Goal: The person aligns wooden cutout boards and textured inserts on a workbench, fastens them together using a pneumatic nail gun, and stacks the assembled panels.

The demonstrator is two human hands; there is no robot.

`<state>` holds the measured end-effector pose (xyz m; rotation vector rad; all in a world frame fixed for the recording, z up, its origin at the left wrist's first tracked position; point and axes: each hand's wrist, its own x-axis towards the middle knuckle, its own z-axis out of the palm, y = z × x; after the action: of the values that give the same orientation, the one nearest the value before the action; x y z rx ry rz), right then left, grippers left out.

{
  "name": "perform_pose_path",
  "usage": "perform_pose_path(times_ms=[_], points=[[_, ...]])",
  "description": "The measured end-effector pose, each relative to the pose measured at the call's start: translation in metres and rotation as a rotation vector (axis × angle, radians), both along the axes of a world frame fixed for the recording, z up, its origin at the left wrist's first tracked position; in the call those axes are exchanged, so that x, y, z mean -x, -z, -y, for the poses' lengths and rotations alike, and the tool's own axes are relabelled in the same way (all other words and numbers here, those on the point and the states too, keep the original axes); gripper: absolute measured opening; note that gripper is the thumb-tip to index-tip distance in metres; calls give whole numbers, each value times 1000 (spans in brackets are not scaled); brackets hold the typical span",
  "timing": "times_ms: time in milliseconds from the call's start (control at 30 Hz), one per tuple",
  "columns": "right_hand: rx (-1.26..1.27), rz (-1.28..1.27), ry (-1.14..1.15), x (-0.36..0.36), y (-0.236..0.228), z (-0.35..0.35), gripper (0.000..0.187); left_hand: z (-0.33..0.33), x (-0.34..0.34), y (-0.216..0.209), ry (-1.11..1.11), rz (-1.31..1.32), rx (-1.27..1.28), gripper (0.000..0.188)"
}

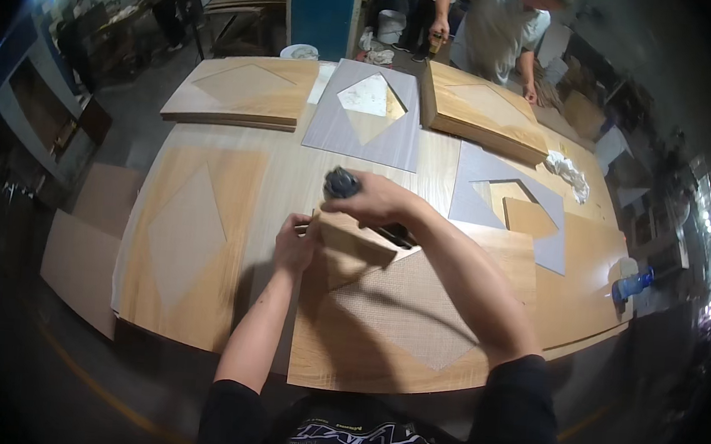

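In front of me a wood-grain board [411, 368] with a woven-textured diamond inlay [407, 309] lies on the table. A smaller wooden piece [355, 243] is over its far left corner, raised at an angle. My left hand [295, 241] is closed on the left edge of this piece; some fingertips are hidden behind it. My right hand [382, 199] is wrapped round a black tool [341, 182] that looks like a nail gun, held above the wooden piece. The tool's lower end is hidden by the hand and the wood.
Left lies another diamond-inlaid board [238, 280]. Beyond are a stack of boards [230, 118], a grey template [321, 123] with a diamond opening, and a second stack [471, 131]. Right are another grey template [468, 193], a white rag [570, 174] and a blue bottle [633, 284]. A co-worker [500, 33] stands opposite.
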<state>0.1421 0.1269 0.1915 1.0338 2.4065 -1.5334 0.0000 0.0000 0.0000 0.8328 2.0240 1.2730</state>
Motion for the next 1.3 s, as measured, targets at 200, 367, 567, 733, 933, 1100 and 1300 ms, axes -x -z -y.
perform_pose_path(times_ms=[200,367,567,733,933,1100,1300], points=[[-288,34,-76,-193,-59,40,76,-55,14,26,-25,-172,-131,30],[0,13,440,-345,-64,60,77,-75,66,57,-201,-333,-27,29],[-74,25,962,-522,7,54,87,-39,-11,2,-35,-800,83,28],[-326,245,990,-592,174,0,91,32,-11,36,-16,-658,-117,34],[-293,299,1060,-570,244,-19,82,148,-89,-43,-13,-525,357,53],[-118,-293,1168,-547,199,28,53,179,-116,-58,-71,-376,390,53],[-434,-223,1142,-506,167,126,39,184,-95,-22,-125,-316,272,54]])
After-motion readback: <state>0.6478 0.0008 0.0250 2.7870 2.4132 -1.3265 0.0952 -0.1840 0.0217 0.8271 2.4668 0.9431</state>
